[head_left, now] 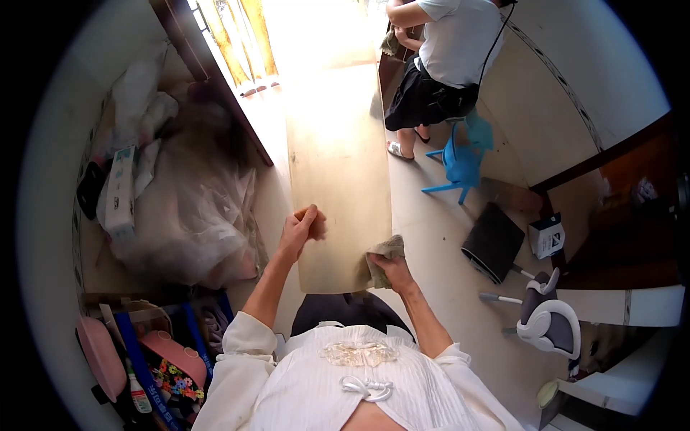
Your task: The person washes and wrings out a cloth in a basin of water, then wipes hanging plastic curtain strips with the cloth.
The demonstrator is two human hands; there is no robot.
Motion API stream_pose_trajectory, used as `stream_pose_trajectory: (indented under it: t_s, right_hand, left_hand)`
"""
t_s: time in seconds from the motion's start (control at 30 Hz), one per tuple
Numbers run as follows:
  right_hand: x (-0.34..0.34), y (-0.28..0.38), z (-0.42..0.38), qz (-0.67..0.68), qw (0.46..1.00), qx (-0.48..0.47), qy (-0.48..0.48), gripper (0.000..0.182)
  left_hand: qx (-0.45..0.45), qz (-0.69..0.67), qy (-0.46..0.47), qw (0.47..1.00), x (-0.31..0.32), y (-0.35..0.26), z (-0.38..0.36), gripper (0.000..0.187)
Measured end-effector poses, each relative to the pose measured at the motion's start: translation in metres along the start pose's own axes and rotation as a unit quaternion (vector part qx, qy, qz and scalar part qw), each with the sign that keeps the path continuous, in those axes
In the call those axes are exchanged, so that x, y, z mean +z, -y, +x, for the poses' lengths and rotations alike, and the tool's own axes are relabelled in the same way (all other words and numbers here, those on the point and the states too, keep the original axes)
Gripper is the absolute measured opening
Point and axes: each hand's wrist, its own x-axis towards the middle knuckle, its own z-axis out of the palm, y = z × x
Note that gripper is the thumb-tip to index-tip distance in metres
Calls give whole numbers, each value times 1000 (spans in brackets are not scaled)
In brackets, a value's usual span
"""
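A long pale board (338,179) stretches away from my lap toward the bright doorway. My right hand (395,271) grips a grey-green cloth (388,248) at the board's near right corner. Over the left edge of the board is my left hand (304,228), its fingers curled closed and partly blurred; what it holds, if anything, cannot be made out.
Another person (460,43) stands at the upper right, near a blue stool (462,161). Plastic-wrapped items (194,208) fill the left side, above bags (169,359). A black folded item (493,242) and a grey-white chair (548,320) are at the right.
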Motion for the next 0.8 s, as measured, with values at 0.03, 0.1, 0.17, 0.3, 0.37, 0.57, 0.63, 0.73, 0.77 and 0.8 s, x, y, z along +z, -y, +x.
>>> stream_pose_trajectory:
  t_s: [0.03,0.1,0.17,0.3,0.37,0.57,0.63,0.73,0.77,0.8]
  right_hand:
    - [2,8,-2,5,1000,-22,-20,23]
    - [-11,2,5,1,999,-20,-29,23]
    - [-21,-4,9,4,998,-42,-45,24]
    - [-25,-31,-11,59,995,-36,-78,37]
    - [-36,-54,-23,47,992,-51,-101,35]
    - [-57,-34,-11,357,932,34,-50,68]
    - [-39,-14,10,399,916,40,0,92]
    - [-7,21,52,318,948,-3,11,87]
    - [-1,32,71,292,956,-11,33,84]
    - [4,42,91,265,962,-19,55,80]
  left_hand:
    - [-37,-68,14,997,7,-4,-4,36]
    - [-64,-129,55,988,17,0,-18,35]
    - [-111,-193,102,970,20,6,-26,38]
    - [-50,-135,40,989,27,9,-9,34]
    - [-31,-146,14,989,30,3,-1,33]
    - [-11,-236,-2,972,22,-26,12,29]
    - [-33,-258,1,966,23,-38,7,28]
    - [-54,-277,37,959,26,-38,0,28]
    - [-58,-265,61,961,29,-41,-6,29]
    - [-57,-264,58,961,28,-42,-3,29]
